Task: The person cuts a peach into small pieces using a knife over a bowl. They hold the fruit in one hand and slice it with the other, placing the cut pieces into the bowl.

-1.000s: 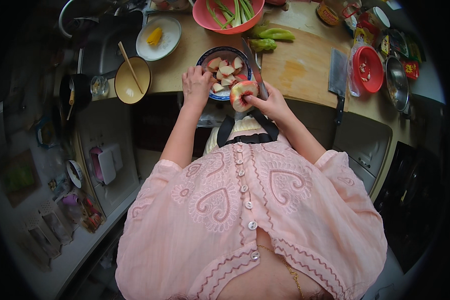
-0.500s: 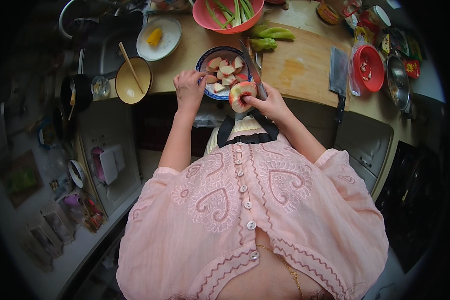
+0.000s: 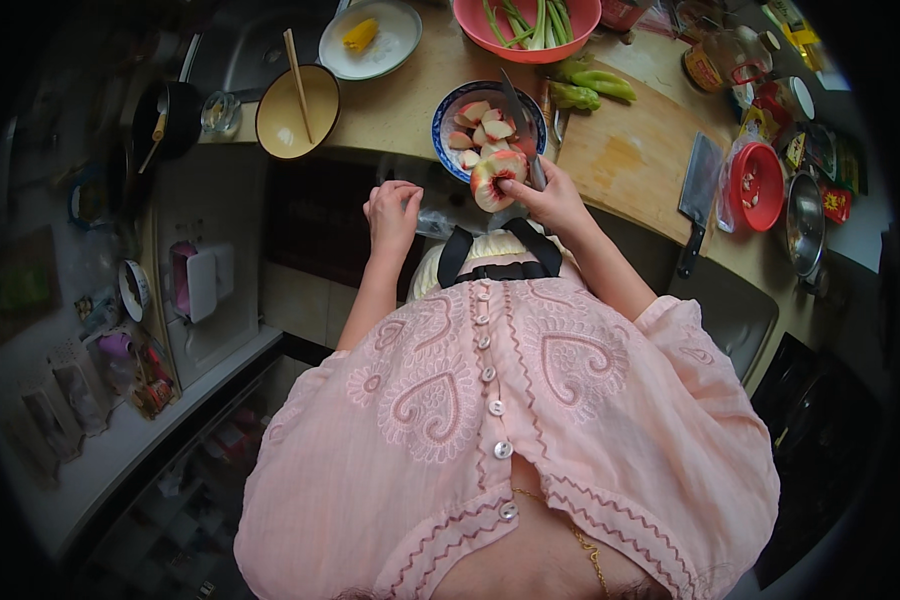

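Observation:
My right hand is closed around a knife and a partly cut peach, its thumb on the reddish hollow at the fruit's middle. The knife's blade points up and away, over the right side of a blue-rimmed bowl. Several peach pieces with pale flesh and red skin lie in that bowl. My left hand is held in the air just off the counter's front edge, left of the peach. Its fingers are curled together; whatever they may hold is hidden.
A cream bowl with chopsticks and a white plate stand on the left. Behind is a pink bowl of scallions. To the right are green peppers, a cutting board, a cleaver and a red bowl.
My left hand has drawn back from the bowl of peach pieces toward my body. The peach has turned slightly in my right hand. The view has shifted and tilted.

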Available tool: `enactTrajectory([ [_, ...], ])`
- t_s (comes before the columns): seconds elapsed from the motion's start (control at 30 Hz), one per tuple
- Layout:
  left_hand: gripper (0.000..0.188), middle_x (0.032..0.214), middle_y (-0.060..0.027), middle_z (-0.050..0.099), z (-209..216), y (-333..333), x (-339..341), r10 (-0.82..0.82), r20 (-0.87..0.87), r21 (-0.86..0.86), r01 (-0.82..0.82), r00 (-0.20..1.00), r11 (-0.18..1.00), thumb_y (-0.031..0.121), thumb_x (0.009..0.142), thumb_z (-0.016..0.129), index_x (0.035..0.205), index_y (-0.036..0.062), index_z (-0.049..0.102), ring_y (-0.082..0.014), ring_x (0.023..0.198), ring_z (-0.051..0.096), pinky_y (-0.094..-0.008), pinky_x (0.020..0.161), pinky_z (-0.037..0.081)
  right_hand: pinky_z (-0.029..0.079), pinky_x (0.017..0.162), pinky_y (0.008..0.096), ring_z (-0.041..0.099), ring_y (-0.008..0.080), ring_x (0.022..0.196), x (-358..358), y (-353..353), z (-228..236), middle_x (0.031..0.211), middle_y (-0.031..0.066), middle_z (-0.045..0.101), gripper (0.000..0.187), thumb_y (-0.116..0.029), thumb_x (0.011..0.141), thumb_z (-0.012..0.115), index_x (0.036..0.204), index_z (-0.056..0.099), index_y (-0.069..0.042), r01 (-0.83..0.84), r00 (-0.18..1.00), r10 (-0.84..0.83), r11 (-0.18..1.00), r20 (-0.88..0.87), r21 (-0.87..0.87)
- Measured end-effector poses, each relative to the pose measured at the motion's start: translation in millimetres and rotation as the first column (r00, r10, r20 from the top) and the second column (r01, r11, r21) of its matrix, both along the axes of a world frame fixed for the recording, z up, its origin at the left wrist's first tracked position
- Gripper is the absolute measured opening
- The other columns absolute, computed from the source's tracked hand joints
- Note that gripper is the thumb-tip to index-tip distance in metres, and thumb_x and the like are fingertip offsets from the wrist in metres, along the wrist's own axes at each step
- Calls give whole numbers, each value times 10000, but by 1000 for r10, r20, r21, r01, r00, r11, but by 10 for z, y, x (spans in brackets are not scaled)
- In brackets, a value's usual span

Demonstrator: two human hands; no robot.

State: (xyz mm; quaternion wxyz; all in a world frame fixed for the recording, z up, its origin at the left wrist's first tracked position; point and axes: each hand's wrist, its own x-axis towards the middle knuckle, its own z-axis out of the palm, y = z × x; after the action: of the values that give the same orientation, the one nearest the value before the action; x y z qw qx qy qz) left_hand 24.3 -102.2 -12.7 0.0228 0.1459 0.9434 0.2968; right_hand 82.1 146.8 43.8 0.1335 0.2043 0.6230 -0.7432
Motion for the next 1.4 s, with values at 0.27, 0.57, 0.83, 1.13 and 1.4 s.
enactTrajectory([
  [0.27, 158, 966, -28, 574, -68, 12, -30, 61, 170, -117, -41, 984, 992, 213, 687, 766, 777, 132, 663, -235, 990, 532, -399, 852, 390, 461, 807, 250, 591, 97, 894, 30, -97, -112, 993, 43, 652, 442, -182, 772, 756, 1136, 573, -11, 17, 998, -17, 1000, -60, 12],
  [0.57, 153, 931, -42, 606, -81, -17, -131, -61, 212, -96, 82, 975, 992, 235, 713, 756, 788, 117, 695, -267, 921, 573, -418, 807, 411, 458, 797, 246, 590, 96, 887, 9, -117, -30, 993, 45, 652, 447, -191, 770, 758, 1136, 576, -10, 55, 998, -54, 998, -23, 42],
  [0.83, 488, 1152, -81, 596, 247, 274, -172, -329, 666, 627, -263, 670, 733, 452, 965, 416, 1209, 53, 557, -183, 960, 606, -324, 806, 496, 455, 832, 258, 584, 102, 915, -35, -171, -109, 1003, 48, 644, 476, -200, 773, 757, 1159, 560, -1, 56, 992, -57, 998, -116, -16],
  [1.13, 526, 1323, -109, 472, 702, 616, -67, -715, 569, 788, -517, 406, 334, 374, 995, 374, 1427, 86, 293, -214, 1121, 542, -386, 906, 486, 485, 744, 245, 591, 88, 845, -101, -178, 7, 967, 38, 639, 465, -204, 781, 749, 1153, 555, -5, 39, 986, -37, 999, -162, 10],
  [1.4, 553, 1371, -118, 422, 716, 648, -35, -701, 562, 795, -520, 438, 312, 304, 957, 450, 1425, 69, 272, -243, 1173, 517, -416, 950, 465, 486, 747, 275, 604, 119, 834, -58, -103, -31, 940, 64, 650, 431, -240, 799, 727, 1132, 574, -14, 44, 964, 15, 975, -264, 217],
])
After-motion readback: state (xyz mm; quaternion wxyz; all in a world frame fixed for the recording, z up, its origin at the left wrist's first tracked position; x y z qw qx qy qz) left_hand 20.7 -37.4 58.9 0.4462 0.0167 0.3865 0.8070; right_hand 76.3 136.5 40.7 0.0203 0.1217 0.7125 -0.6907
